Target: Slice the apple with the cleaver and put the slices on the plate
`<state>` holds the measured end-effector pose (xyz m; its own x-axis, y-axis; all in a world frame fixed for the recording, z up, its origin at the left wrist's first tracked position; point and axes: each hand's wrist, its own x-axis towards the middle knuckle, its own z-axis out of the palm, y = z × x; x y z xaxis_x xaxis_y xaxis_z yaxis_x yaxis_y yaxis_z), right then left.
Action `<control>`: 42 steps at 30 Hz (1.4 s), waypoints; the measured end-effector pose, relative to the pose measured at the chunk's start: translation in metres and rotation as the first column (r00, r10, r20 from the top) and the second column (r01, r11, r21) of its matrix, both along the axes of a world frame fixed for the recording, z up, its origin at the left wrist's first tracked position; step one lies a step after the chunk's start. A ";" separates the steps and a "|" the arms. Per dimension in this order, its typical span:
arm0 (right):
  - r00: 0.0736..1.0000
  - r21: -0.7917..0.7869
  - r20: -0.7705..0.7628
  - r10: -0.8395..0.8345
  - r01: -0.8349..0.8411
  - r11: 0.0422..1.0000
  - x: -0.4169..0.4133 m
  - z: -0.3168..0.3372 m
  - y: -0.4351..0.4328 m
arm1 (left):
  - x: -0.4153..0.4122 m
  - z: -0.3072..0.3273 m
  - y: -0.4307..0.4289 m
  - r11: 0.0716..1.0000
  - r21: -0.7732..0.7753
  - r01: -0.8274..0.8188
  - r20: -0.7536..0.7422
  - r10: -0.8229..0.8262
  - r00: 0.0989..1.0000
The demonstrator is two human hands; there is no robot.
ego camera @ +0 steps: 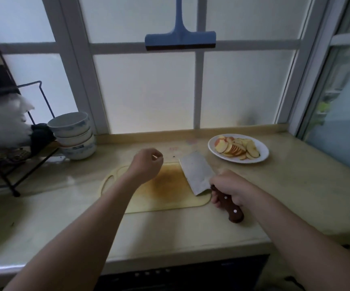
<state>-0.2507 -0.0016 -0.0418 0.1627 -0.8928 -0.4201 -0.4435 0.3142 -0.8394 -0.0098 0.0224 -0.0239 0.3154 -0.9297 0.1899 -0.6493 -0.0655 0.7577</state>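
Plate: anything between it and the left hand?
Only the cleaver: held by the right hand, its blade lies over the cutting board between left hand and plate. The apple slices are already plated.

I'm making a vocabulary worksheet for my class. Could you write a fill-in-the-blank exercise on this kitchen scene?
1. The apple slices lie on a white ____.
2. The right hand grips the ____ by its brown handle.
3. The stacked bowls stand ____ of the cutting board.
Missing words: plate; cleaver; left.
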 end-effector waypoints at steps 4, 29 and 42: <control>0.996 -0.025 -0.088 0.023 -0.025 0.999 0.004 -0.001 0.002 | -0.005 -0.017 0.013 0.999 0.042 0.028 0.011 -0.028 1.000; 0.623 0.017 -0.742 0.248 -0.352 0.936 -0.001 0.015 -0.016 | 0.003 -0.052 0.025 1.000 -0.002 0.020 0.110 -0.020 0.994; 0.580 -0.027 -0.784 0.220 -0.387 0.922 -0.002 0.015 -0.013 | 0.008 -0.040 0.028 0.996 0.073 0.043 0.049 -0.046 0.998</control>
<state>-0.2522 -0.0147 -0.0266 0.1383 -0.9212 -0.3638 -0.9806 -0.0759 -0.1806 -0.0013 0.0509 -0.0640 0.2651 -0.9544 0.1371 -0.6899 -0.0885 0.7185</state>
